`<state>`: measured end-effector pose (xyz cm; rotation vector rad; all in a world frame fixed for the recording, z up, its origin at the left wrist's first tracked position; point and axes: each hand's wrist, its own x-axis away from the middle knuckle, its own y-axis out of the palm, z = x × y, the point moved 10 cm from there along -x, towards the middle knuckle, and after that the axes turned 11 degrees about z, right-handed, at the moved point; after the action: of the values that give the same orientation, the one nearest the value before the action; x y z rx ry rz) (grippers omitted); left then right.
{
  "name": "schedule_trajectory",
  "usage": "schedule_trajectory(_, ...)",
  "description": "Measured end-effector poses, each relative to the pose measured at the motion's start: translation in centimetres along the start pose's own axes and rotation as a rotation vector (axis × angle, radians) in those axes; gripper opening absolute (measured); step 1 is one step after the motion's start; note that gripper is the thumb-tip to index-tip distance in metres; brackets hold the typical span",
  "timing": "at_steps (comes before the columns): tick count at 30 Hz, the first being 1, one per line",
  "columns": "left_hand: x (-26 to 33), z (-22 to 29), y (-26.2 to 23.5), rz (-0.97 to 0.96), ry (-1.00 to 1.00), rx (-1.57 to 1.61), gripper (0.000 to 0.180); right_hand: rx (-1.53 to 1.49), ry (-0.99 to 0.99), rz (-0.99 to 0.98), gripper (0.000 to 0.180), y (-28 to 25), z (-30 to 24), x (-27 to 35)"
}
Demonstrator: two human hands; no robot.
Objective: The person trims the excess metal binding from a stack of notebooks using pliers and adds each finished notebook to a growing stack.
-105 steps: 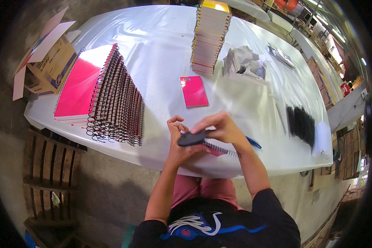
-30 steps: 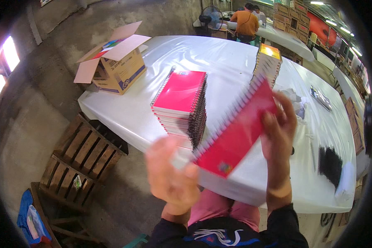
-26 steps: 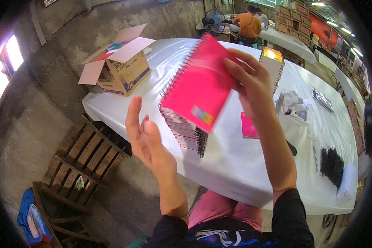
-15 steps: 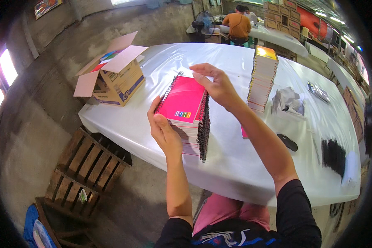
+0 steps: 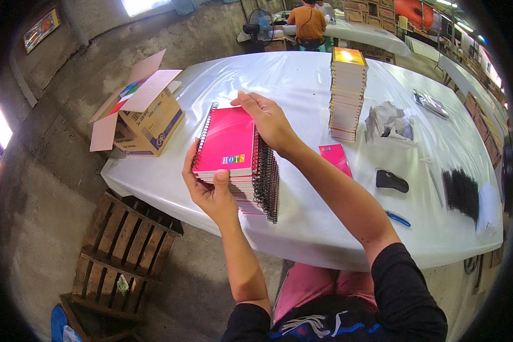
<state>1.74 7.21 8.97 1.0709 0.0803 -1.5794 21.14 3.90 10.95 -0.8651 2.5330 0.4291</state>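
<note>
A tall pile of spiral-bound books (image 5: 228,137) with pink covers stands on the white-covered table in front of me. Black coils run along the left edge of the top book, while more coils stick out on the pile's right side. My left hand (image 5: 210,194) grips the near left corner, thumb on the near face and fingers around the left side. At the far right corner of the top book, my right hand (image 5: 268,122) is closed over the edge, its fingers bent and partly hidden. A pink booklet (image 5: 336,158) lies flat to the right.
An open cardboard box (image 5: 154,125) stands at the left. Right of the pile are a yellow-topped book stack (image 5: 347,97), crumpled plastic (image 5: 389,122), a black mouse-shaped object (image 5: 392,181), a blue pen-like tool (image 5: 398,218) and black coils (image 5: 460,194). A wooden pallet (image 5: 122,251) sits below the table's left edge.
My right hand has come down from above the pile onto its far right corner. My left hand keeps its grip. The view has shifted, uncovering the pink booklet and blue tool.
</note>
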Motion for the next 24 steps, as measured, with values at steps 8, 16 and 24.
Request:
schedule_trajectory(8,1.2,5.7,-5.0,0.304,0.33,-0.248,0.061,0.438,0.039,0.114,0.062,-12.0,5.0,0.8)
schedule_trajectory(16,10.9,13.0,-1.5,0.006,0.577,0.194,0.058,1.543,0.662,0.136,0.089,-27.5,15.0,10.4)
schedule_trajectory(24,14.3,10.1,4.4,-0.237,0.306,-0.004,0.043,1.368,0.798,-0.271,0.1,-24.0,20.2,8.1)
